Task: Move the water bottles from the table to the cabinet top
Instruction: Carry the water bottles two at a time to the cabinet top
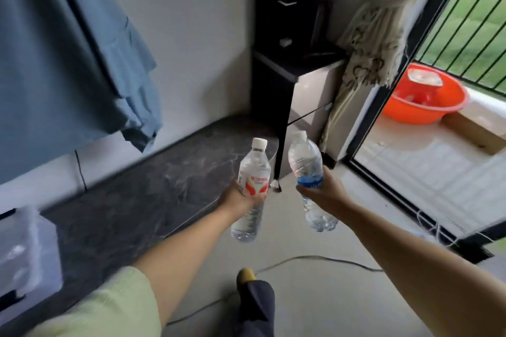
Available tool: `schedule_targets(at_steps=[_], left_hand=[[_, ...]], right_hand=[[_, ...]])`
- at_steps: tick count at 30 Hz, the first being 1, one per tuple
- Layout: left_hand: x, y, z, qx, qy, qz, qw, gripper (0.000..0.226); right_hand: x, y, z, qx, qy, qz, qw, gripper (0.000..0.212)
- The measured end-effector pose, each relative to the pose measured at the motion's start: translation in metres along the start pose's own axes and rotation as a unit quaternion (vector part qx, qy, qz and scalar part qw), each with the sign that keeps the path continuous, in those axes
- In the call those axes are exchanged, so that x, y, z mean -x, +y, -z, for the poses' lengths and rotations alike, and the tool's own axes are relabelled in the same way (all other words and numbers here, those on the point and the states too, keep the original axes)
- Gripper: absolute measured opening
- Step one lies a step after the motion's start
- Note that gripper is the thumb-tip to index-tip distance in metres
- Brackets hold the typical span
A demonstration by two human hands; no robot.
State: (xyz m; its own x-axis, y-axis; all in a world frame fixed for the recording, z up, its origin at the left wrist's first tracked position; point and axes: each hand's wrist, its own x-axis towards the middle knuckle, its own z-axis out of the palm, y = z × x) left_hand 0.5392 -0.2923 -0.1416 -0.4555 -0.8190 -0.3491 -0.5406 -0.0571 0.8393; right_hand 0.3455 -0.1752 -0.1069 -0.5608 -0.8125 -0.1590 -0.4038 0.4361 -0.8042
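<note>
My left hand (241, 198) grips a clear water bottle with a red-and-white label (253, 169) around its middle, white cap up. My right hand (321, 194) holds a second clear bottle with a blue label (306, 164), tilted slightly left. Both bottles hang in the air in front of me, over the end of the dark marble-patterned table (142, 200). Ahead stands the black cabinet (269, 96), whose top (309, 59) carries a tall black appliance (290, 3).
A blue cloth (68, 63) hangs over the table on the left. A clear plastic box (24, 249) sits at the table's near left end. A cable (315, 258) runs across the floor. A patterned curtain (377, 35) hangs beside the cabinet, and an orange basin (427, 102) lies beyond the open door.
</note>
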Motion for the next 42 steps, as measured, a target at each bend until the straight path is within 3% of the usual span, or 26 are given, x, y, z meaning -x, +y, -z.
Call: schedule_targets(at_steps=[8, 15, 21, 26, 31, 35, 42], left_hand=[[-0.155, 0.042, 0.051, 0.047, 0.007, 0.025, 0.999, 0.019], [-0.248, 0.043, 0.086, 0.052, 0.039, 0.076, 0.995, 0.051], [-0.322, 0.035, 0.094, 0.081, 0.080, 0.107, 0.988, 0.048], [-0.413, 0.056, 0.092, 0.095, 0.122, 0.118, 0.981, 0.041], [-0.482, 0.054, 0.078, 0.149, 0.134, 0.143, 0.969, 0.044], [-0.553, 0.043, 0.074, 0.197, 0.126, 0.147, 0.961, 0.050], [-0.667, -0.002, 0.069, 0.230, 0.185, 0.140, 0.945, 0.068]], right_hand=[[-0.178, -0.048, -0.030, 0.042, -0.016, 0.001, 0.999, 0.050], [-0.285, -0.067, -0.052, 0.041, -0.049, -0.011, 0.998, 0.051], [-0.380, -0.066, -0.073, 0.060, -0.105, -0.009, 0.993, 0.044], [-0.504, -0.070, -0.088, 0.056, -0.154, -0.014, 0.986, 0.052], [-0.583, -0.054, -0.120, 0.011, -0.169, -0.042, 0.985, 0.056], [-0.643, -0.038, -0.165, -0.047, -0.183, -0.084, 0.978, 0.033], [-0.719, -0.016, -0.251, -0.130, -0.136, -0.096, 0.977, 0.044]])
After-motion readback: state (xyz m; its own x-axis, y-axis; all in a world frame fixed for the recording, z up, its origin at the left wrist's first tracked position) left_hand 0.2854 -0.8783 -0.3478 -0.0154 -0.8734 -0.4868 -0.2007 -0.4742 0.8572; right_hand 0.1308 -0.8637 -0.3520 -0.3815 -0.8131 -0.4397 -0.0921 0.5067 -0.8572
